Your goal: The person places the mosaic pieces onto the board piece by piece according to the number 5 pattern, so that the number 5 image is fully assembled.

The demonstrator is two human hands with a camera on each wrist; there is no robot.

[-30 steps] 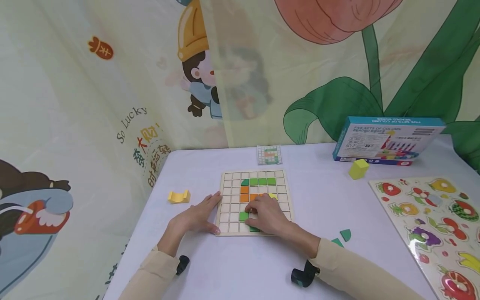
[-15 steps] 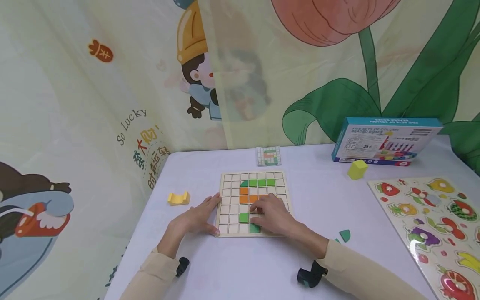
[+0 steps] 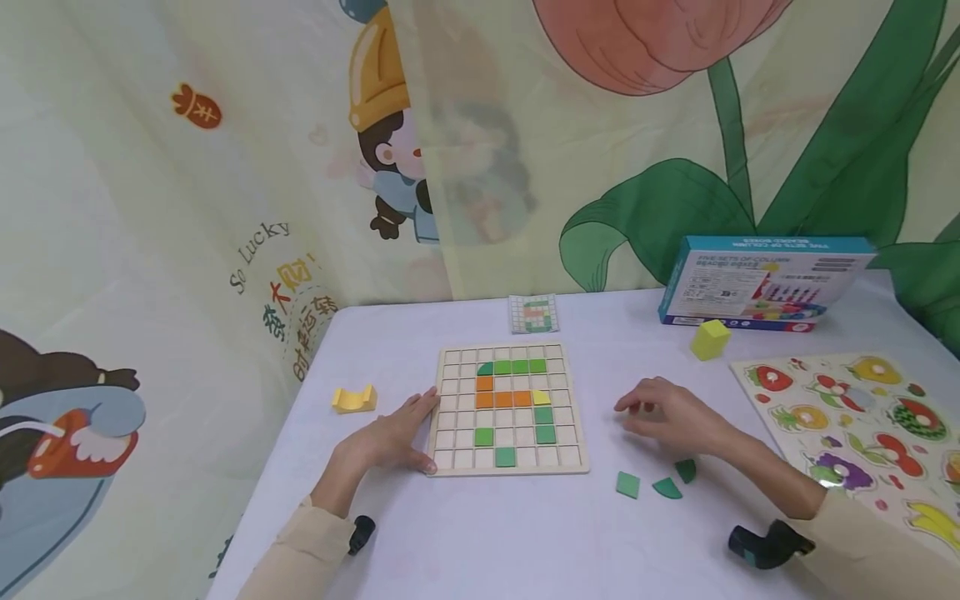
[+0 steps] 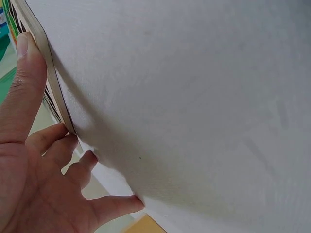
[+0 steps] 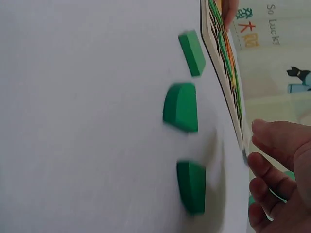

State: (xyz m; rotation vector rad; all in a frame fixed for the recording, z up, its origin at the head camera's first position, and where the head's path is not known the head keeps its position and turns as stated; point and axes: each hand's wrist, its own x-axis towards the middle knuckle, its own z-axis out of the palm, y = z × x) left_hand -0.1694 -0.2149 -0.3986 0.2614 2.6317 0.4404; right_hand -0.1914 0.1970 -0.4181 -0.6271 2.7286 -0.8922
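Green tiles [image 3: 655,483] lie loose beneath the empty, relaxed right hand [image 3: 671,414]; the flat left hand [image 3: 390,435] steadies the grid board [image 3: 567,457].

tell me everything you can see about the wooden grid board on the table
The pale wooden grid board lies flat on the white table, a square of small recessed cells. Green, orange and one yellow tile fill some cells; most are bare. The left hand rests against its left edge. The right hand hovers off to its right, not touching.
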